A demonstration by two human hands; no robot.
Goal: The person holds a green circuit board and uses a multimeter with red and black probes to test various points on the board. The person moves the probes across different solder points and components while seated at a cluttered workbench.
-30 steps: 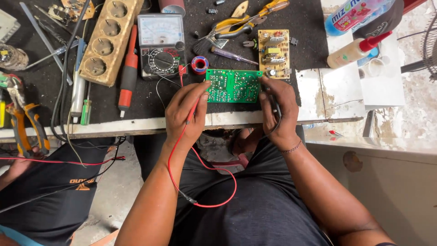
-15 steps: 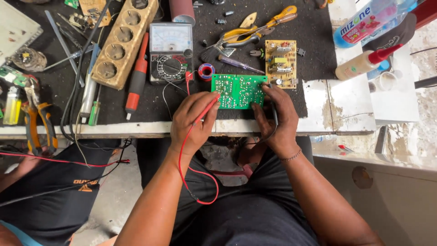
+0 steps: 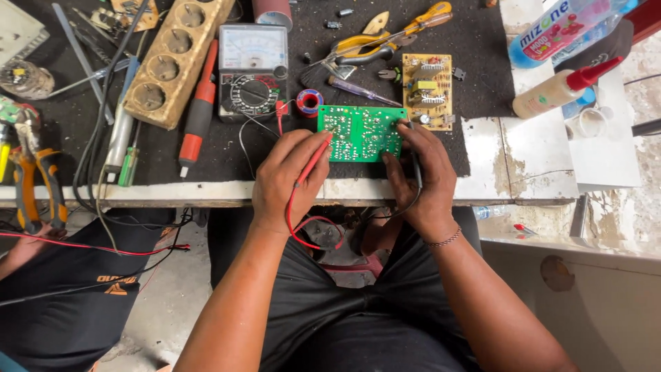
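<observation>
worktop (image 3: 551, 172), dark mat over most of it, sitting lower and larger in view than half a second ago. wooden socket strip (image 3: 175, 58) and analog multimeter (image 3: 253, 72) at upper left, as before. green circuit board (image 3: 361, 133) flat near the front edge, unmoved, between both hands. left hand (image 3: 286, 179), fingers clamped on red probe (image 3: 310, 165), tip touching the board's left edge. right hand (image 3: 423, 179), fingers clamped on black probe (image 3: 415, 162) at the board's right edge, same grip as earlier.
</observation>
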